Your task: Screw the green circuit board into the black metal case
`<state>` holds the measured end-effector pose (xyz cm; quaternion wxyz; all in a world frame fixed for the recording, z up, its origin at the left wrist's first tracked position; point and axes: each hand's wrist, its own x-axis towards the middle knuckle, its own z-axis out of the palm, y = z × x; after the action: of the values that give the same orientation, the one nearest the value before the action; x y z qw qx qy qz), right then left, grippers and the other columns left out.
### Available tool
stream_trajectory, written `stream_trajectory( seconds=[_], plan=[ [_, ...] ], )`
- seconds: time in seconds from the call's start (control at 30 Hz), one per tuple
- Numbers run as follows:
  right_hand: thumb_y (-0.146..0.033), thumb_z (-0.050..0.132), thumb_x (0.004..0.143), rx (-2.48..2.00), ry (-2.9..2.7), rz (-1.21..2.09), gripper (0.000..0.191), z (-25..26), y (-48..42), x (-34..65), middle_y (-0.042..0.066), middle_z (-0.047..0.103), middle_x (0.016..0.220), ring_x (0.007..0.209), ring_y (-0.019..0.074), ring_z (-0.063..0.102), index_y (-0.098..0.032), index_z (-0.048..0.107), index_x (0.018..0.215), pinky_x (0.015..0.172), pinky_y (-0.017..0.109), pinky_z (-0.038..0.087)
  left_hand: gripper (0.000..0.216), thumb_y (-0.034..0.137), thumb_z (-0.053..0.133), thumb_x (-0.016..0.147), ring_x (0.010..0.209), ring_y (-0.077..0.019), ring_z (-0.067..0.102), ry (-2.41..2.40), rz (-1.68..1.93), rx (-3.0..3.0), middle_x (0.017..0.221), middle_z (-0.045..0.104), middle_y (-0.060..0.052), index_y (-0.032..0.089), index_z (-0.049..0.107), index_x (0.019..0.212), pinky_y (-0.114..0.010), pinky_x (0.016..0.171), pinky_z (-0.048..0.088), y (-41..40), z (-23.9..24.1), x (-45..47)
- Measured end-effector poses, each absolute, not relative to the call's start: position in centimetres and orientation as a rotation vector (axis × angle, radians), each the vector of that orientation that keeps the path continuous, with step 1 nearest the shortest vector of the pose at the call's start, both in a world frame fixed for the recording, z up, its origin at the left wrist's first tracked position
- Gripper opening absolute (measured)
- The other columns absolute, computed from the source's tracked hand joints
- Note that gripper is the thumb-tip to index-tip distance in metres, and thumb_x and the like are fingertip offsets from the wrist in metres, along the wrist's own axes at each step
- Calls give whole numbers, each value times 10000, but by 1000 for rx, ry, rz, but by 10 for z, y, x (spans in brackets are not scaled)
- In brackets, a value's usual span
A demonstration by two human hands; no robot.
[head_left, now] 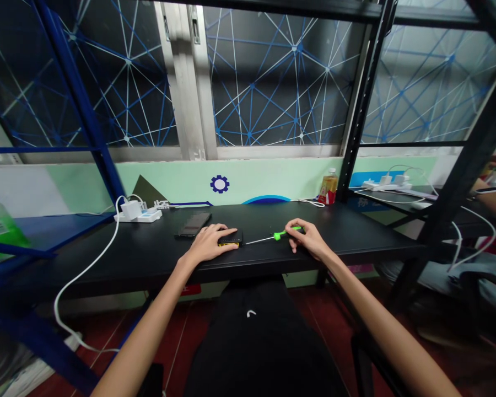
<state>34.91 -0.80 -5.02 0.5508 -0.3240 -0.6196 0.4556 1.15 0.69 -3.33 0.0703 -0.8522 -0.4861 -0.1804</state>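
My left hand [210,242] lies on the black table [149,256] with its fingers laid over a small black box with a yellow edge [231,239], holding it in place. My right hand [306,238] is closed round the green handle of a screwdriver [278,236]. The screwdriver's thin metal shaft points left, its tip at the right side of the box. A dark phone [193,224] lies flat just beyond my left hand.
A white power strip with a charger [137,212] and a white cable [82,275] sit at the table's far left. A bottle [329,188] stands at the far right by a black shelf post [359,110]. Another person's arm [494,201] rests on the neighbouring table.
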Motion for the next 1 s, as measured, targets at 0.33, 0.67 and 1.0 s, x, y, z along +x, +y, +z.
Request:
stream_trajectory(
  seconds=[0.33,0.67,1.0],
  plan=[
    [-472,758,787,-766,-1489,1024,329,-52,-6,349,-8,626,616,448,111,546,-181,630,872,381,223,420,597,684,518,891,1202,-316,534,-1491,-521,-2565,1343,585,-63,353,580,1385,-466,1012,393,2,-29,14],
    [-416,824,720,-729,-1466,1030,343,-52,-7,351,46,692,868,558,113,596,-183,623,872,408,217,448,586,672,522,897,1203,-314,538,-1486,-516,-2572,1344,589,-64,350,581,1383,-468,1011,395,1,-27,15],
    [-470,791,748,-723,-1468,1033,359,-50,-10,349,84,696,965,639,145,646,-179,601,837,387,208,443,583,690,520,884,1181,-314,541,-1474,-533,-2562,1332,594,-49,383,583,1376,-458,999,400,5,-31,13]
  ],
)
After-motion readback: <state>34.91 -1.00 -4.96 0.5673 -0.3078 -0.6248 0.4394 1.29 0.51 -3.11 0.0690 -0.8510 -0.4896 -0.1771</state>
